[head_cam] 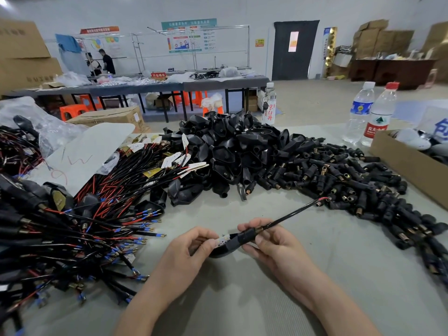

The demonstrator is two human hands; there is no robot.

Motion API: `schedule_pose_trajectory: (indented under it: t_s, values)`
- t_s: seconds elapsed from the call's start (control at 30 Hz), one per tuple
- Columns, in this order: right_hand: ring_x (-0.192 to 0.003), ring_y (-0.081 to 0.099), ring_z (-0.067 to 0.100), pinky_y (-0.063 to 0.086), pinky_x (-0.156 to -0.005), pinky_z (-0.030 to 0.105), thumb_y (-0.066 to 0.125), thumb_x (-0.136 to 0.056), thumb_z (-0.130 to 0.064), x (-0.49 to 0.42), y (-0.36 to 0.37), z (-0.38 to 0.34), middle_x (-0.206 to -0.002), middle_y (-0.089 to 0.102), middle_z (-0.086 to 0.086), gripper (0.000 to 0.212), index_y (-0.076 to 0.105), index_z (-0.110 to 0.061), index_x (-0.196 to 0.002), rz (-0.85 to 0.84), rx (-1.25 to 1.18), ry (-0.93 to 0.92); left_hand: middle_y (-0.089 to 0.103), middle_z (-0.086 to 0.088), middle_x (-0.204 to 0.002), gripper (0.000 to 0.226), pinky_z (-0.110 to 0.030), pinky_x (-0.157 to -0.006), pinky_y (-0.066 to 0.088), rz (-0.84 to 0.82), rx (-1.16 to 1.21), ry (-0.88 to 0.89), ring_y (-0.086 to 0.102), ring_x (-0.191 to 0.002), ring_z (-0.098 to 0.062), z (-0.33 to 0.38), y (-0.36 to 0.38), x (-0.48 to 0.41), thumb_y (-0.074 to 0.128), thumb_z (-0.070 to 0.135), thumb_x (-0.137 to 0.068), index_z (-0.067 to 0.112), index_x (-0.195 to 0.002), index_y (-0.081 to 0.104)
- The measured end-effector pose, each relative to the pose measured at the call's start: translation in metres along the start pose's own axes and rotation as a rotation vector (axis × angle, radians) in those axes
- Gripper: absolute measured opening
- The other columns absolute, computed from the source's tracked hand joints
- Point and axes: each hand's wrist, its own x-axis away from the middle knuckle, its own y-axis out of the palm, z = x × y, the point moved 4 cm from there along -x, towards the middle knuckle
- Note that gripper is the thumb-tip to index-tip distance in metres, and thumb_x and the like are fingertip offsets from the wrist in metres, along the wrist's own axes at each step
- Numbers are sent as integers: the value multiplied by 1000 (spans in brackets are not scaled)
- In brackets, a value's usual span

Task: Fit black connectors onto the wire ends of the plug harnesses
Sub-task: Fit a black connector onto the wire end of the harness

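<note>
**L hand** (191, 248): fingers curled, thumb and fingertips pinching the white-tagged rear end of one plug harness (232, 243).

**R hand** (271, 246): thumb and fingers clamped round the harness neck, where the cable (288, 217) exits.

**Harness posn:** front centre, low over the table (242, 299). Cannot tell whether it touches the mat.

**Cable:** runs up and to the R. Its red wire end (323, 199), w/ brass terminal, lies at the near edge of the black connectors (339, 175), a loose heap spread over the R half of the table.

**Centre rear:** heap of black plug shells (230, 151), touching the connector heap.

**L side:** tangled harness pile (97, 214), red/black leads w/ blue-sleeved terminals.

**R edge:** cardboard box (407, 166). Just behind it, two water bottles (358, 112), upright.
</note>
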Motion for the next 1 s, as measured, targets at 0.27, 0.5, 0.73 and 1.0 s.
schedule_pose_trajectory:
  t_s: [0.27,0.5,0.73,1.0]
  values:
    - [-107,69,21,58,-85,27,35,-100,12,1,-1,0,-111,73,14,30,58,-5,-110,3,-91,57,63,23,-87,14,-18,-72,46,114,-320,119,61,-83,-4,9,7,4,53,26,-100,36,-91,56]
    - [-99,73,21,60,-83,29,34,-97,18,1,-3,-4,-113,72,19,32,57,-3,-101,48,-189,63,66,17,-91,11,-16,-74,47,54,-222,129,63,-89,-7,11,9,6,59,24,-98,31,-91,64]
    - [-107,70,27,60,-83,32,38,-97,14,0,-8,0,-115,71,21,26,58,-1,-104,49,-243,130,65,28,-106,27,-10,-91,42,5,-55,23,61,-106,2,8,11,5,55,4,-98,25,-93,70]
    - [-105,71,26,60,-74,30,46,-100,1,-2,-8,1,-111,72,20,20,62,2,-111,86,-275,119,69,22,-104,35,-6,-88,40,-17,14,-73,61,-105,2,6,13,2,49,-3,-98,23,-93,72]
